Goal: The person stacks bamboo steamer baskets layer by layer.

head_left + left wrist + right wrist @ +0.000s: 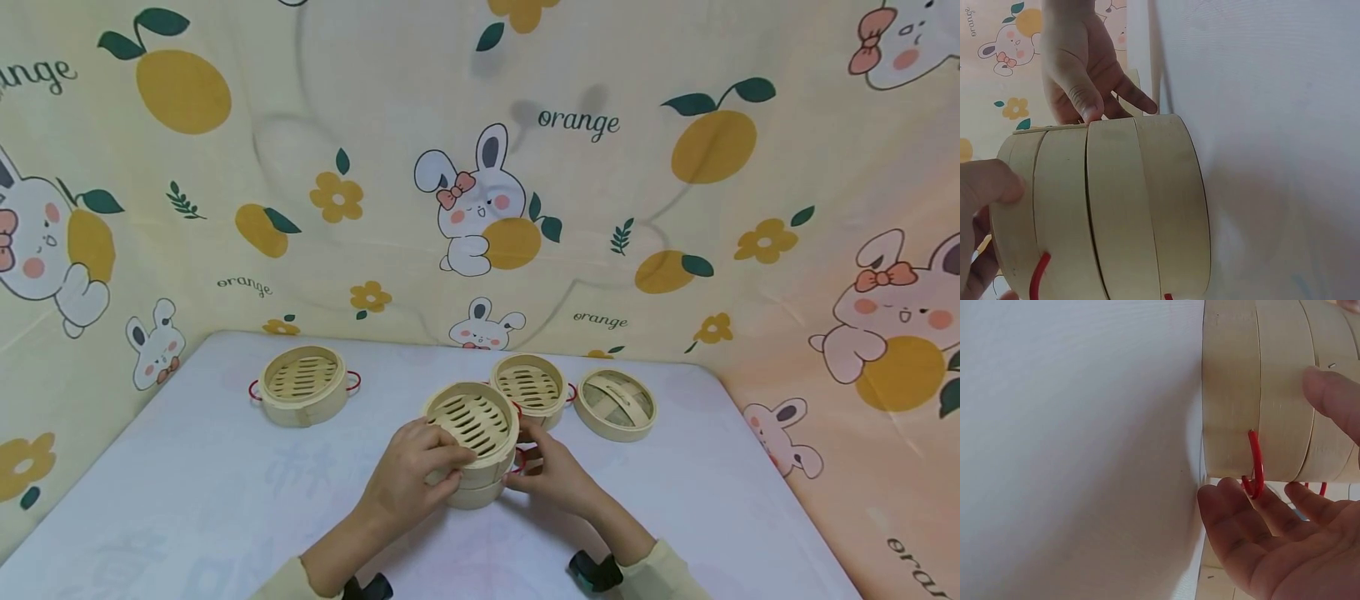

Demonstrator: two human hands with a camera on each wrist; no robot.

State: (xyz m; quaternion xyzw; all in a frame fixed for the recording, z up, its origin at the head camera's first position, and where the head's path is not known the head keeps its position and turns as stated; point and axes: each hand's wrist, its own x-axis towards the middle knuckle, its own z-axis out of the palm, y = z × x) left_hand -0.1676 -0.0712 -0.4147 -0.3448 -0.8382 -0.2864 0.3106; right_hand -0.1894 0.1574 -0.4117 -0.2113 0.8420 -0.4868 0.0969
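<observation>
Two round bamboo steamer baskets stand stacked near the table's middle. The upper steamer basket [491,473] has a slatted floor; beneath it the lower steamer basket [474,498] sits on the table. My left hand [416,467] pinches the upper basket's front left rim, thumb outside the wall. At the right side, my right hand [555,471] rests with its thumb [1329,394] against the bamboo wall. Its fingers [1235,525] reach loosely past a red handle [1255,465] on the lower basket. Both hands overlap parts of the stack in the head view.
Another slatted steamer basket [303,408] with red handles stands at the back left. Right behind the stack is a further steamer basket [532,385], with a bamboo lid [617,408] to its right. A printed cloth [375,100] hangs behind the white table [187,483].
</observation>
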